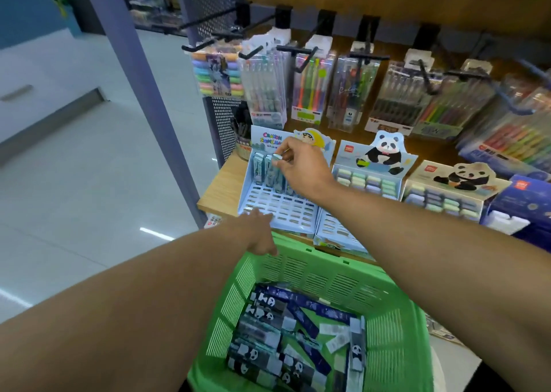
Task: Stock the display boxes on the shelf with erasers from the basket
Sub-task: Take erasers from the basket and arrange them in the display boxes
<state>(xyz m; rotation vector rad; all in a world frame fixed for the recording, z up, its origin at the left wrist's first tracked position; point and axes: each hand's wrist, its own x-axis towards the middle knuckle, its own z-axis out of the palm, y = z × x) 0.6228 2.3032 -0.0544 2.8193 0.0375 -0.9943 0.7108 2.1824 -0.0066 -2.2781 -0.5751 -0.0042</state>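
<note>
At about nine o'clock of the scene lay a pale glossy tiled floor, crossed by a grey-blue metal upright of the shelving. The left hand was held at the far rim of the green slatted plastic basket, near six o'clock; whether its fingers were curled on the rim or merely resting could not be told, since they were blurred. Wrapped erasers with panda and dark blue sleeves were heaped in the basket's bottom. Just above, at the centre, the light blue cardboard display box with a slotted tray was standing on the pale wooden shelf, only its back row filled. The right hand was clamped on a small wrapped eraser, pinched between thumb and fingertips over that back row. A slip was judged possible: the thin pinch could let the eraser tip sideways and knock its upright neighbours over, or the forearm crossing the tray could drag the light box forward off the shelf edge. Towards two o'clock stood panda-topped display boxes of pastel erasers, with clear packets of coloured pens hung on black hooks above.
</note>
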